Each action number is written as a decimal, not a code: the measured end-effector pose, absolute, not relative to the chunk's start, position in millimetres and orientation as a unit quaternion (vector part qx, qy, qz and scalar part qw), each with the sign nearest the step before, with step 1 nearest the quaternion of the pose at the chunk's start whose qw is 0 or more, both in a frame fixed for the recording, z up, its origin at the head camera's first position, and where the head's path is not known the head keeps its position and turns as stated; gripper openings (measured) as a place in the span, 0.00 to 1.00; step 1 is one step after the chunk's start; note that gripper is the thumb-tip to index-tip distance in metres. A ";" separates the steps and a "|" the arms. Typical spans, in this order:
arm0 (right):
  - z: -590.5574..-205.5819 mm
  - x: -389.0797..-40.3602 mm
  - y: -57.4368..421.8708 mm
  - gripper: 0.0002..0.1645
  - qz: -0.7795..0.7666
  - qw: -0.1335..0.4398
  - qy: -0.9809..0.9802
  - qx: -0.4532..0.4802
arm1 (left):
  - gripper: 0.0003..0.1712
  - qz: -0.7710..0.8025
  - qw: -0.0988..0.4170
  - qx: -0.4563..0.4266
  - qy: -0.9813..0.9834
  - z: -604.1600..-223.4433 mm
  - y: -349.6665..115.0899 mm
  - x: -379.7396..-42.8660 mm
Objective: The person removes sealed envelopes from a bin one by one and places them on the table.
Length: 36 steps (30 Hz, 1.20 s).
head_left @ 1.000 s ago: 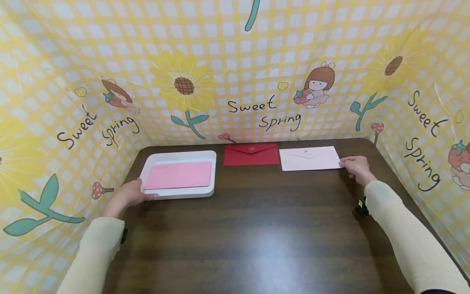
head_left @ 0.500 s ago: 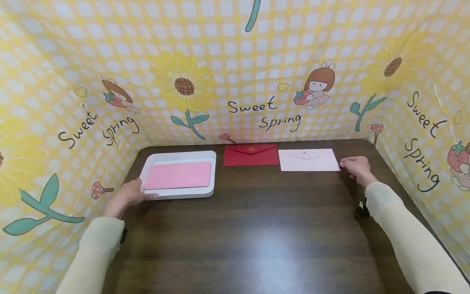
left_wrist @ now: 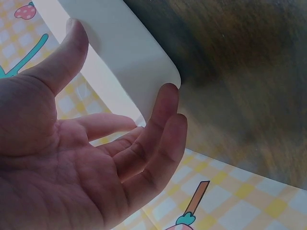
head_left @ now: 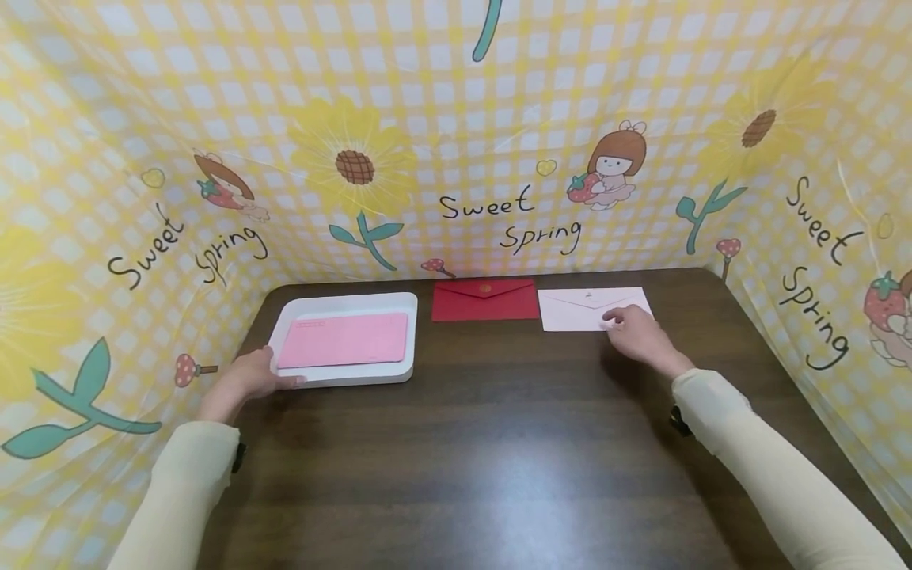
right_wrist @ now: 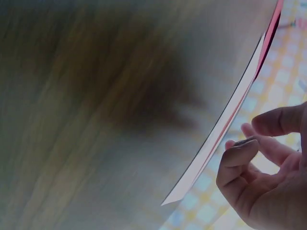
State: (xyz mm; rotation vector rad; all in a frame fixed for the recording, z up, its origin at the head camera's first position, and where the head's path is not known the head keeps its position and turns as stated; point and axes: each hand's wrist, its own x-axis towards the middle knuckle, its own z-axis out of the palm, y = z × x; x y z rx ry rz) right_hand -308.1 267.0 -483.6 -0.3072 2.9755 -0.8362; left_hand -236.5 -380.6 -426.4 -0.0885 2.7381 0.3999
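My left hand (head_left: 249, 372) grips the near left corner of a shallow white tray (head_left: 409, 369). The left wrist view shows its thumb and fingers (left_wrist: 165, 103) spread along the tray's wall (left_wrist: 139, 57). Inside the tray lies a pink envelope (head_left: 345, 340). My right hand (head_left: 641, 336) is over the lower right part of a pale, nearly white envelope (head_left: 570, 313), covering that corner in the head view. The fingers are loosely curled, with nothing between thumb and fingertips in the right wrist view. A red envelope (head_left: 484, 301) with a round seal is just left of the pale one.
The dark wooden table (head_left: 456, 467) stretches toward me in front of the tray and envelopes. A yellow checked cloth (head_left: 442, 142) with flower prints rises behind the table and along both sides. Both envelopes lie along the table's back edge.
My right hand has let go of the pale envelope's right end, which has settled lower, and moved left over it. The left hand stays at the tray.
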 end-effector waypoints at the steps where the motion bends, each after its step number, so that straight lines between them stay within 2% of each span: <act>1: -484.9 -306.3 262.2 0.25 -0.258 0.018 0.960 -0.109 | 0.59 0.142 0.187 -0.032 0.972 -427.5 -381.0 -236.8; 6: -487.7 -299.0 246.6 0.30 -0.196 0.029 0.973 -0.121 | 0.59 0.141 0.188 -0.037 0.971 -429.7 -382.9 -237.5; 18: -494.6 -297.3 244.1 0.32 -0.168 0.068 0.977 -0.109 | 0.60 0.139 0.188 -0.032 0.972 -430.6 -383.5 -237.5; 36: -497.2 -306.1 246.4 0.34 -0.162 0.064 0.978 -0.116 | 0.60 0.140 0.192 -0.028 0.971 -427.3 -380.5 -238.1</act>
